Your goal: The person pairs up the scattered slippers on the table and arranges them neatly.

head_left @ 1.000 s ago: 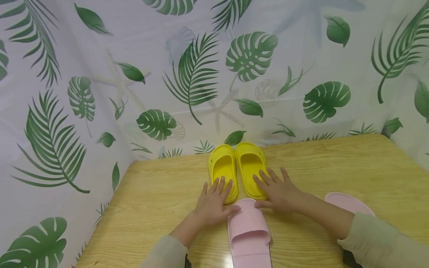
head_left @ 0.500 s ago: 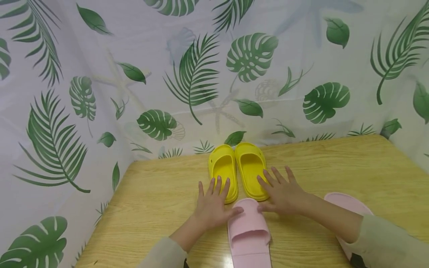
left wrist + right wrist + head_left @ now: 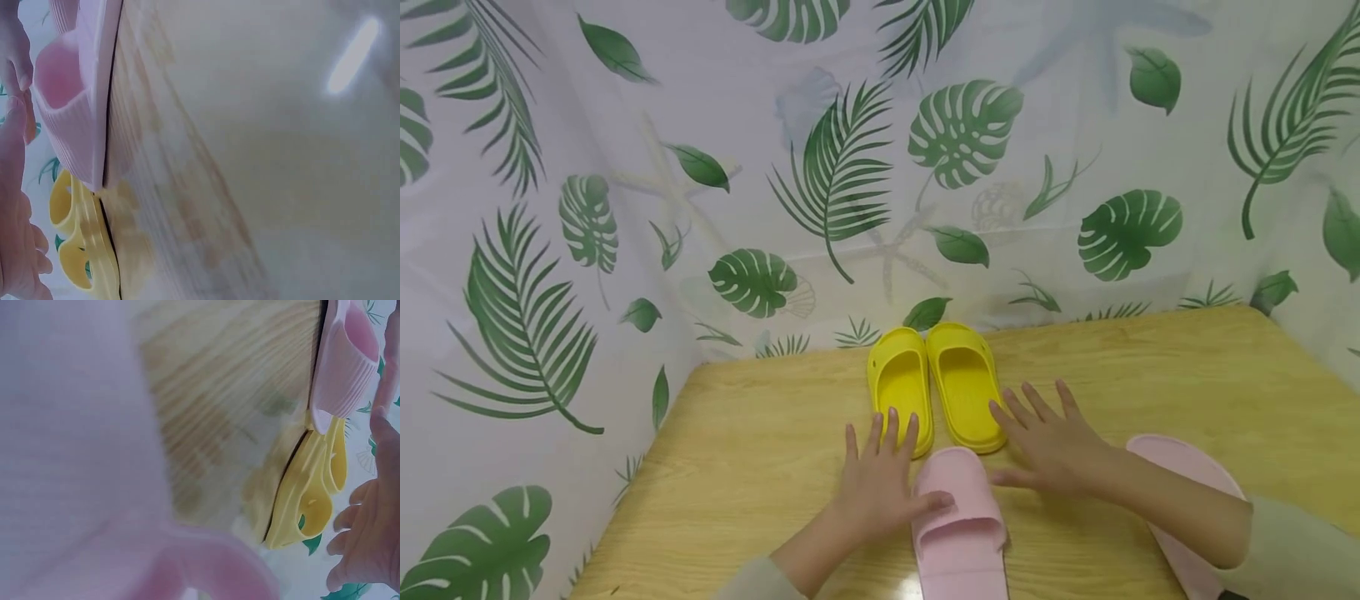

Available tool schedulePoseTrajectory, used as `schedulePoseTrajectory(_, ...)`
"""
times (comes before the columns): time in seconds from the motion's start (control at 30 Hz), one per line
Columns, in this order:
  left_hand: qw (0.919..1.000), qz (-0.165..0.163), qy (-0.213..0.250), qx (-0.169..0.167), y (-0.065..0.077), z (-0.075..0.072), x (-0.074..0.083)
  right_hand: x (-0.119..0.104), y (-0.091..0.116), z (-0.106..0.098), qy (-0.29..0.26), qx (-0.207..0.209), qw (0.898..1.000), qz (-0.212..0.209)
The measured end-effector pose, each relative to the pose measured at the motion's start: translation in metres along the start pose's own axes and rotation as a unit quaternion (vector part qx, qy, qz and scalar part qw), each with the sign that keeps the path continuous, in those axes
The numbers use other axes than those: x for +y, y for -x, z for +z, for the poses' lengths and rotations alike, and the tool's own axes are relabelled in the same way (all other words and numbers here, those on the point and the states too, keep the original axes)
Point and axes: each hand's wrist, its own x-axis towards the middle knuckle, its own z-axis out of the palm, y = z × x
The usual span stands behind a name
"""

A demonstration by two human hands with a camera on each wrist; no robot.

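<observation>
Hovering spread and empty, your left hand (image 3: pixel 880 487) and right hand (image 3: pixel 1060 450) gripped nothing. The middle pink slipper (image 3: pixel 961 546) sat on the near side of the yellow slippers (image 3: pixel 972 408). Probably light, bendy, maybe slick, so its strap (image 3: pixel 972 496) seemed your best hold. Toe pointed far, long axis running near to far.

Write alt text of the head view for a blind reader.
A person's left hand and right hand are spread above a table, either side of a pink slipper. Yellow slippers stand beyond; another pink slipper is farther right.
</observation>
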Motion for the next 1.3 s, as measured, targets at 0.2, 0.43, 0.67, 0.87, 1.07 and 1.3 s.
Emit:
schedulePoseTrajectory(0.2, 0.9991, 0.021, -0.028, 0.022, 0.007, -0.005, 0.007, 0.003, 0.011, 0.001, 0.004, 0.035, 0.999, -0.008)
schedulePoseTrajectory(0.43, 0.9980, 0.032, -0.046, 0.028, 0.013, -0.011, 0.014, 0.010, 0.024, -0.002, 0.001, 0.043, 0.999, -0.005)
schedulePoseTrajectory(0.67, 0.9981, 0.047, -0.029, 0.029, 0.013, -0.016, 0.022, 0.020, 0.038, 0.000, 0.026, 0.052, 0.998, -0.013)
schedulePoseTrajectory(0.87, 0.9982, 0.056, 0.003, 0.020, 0.012, -0.016, 0.029, 0.029, 0.047, 0.001, 0.043, 0.056, 0.997, -0.011)
schedulePoseTrajectory(1.07, 0.9979, 0.063, 0.013, 0.008, 0.011, -0.014, 0.037, 0.039, 0.054, 0.000, 0.049, 0.051, 0.997, 0.000)
schedulePoseTrajectory(1.3, 0.9965, 0.078, 0.031, 0.000, 0.009, -0.015, 0.044, 0.051, 0.065, -0.002, 0.049, 0.044, 0.998, 0.012)
